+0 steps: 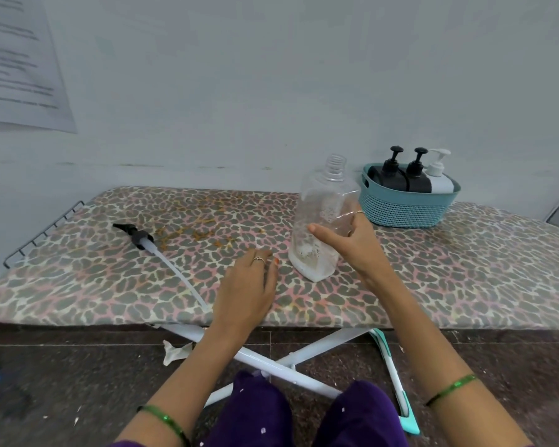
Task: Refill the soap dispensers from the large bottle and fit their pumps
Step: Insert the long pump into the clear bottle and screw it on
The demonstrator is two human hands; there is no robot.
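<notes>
A large clear plastic bottle (323, 214) stands tilted on the leopard-print board (110, 279), its threaded neck uncapped and a little whitish residue at its bottom. My right hand (352, 243) grips its right side. My left hand (249, 285) rests palm down on the board just left of the bottle, fingers loosely curled, holding nothing. A black pump (136, 235) with a long white tube lies on the board to the left. Two black dispensers (391, 175) and a white dispenser (439, 179), pumps fitted, stand in a teal basket (407, 208) at the back right.
The board stands low against a pale wall, with a wire rack (42, 233) at its left end. White crossed legs (271, 362) show under it on a dark stone floor. A paper scrap (175, 350) lies on the floor; a printed sheet (20, 59) hangs on the wall.
</notes>
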